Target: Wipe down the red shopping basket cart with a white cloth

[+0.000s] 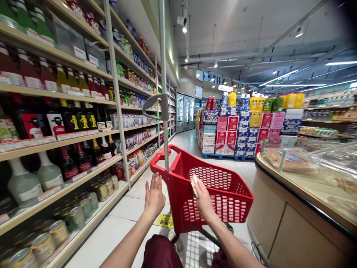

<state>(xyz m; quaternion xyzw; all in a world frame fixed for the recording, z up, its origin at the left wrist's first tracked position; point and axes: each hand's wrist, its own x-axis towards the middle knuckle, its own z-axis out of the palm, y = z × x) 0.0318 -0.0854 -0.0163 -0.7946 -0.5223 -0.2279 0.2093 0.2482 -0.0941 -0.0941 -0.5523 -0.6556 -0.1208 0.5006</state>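
Note:
A red plastic shopping cart [181, 219] with a perforated basket stands in front of me on the floor. My right hand [205, 201] is closed around a crumpled whitish cloth [194, 185] at the basket's near side wall. The cloth appears to lie against the upper part of that wall. To the left of the cart, my left hand [155, 195] is held with its fingers stretched out and nothing in it. A grey pole [164, 137] with a looped grey bracket [156, 107] rises at the handle end. My knees in dark red trousers are below.
Shelves of bottles and cans [119, 108] line the left side. A curved counter [292, 208] with clear covers stands close on the right. Stacked drink cartons [227, 130] rise beyond the cart. A yellow floor sticker [166, 220] lies beside the cart, on pale tiles.

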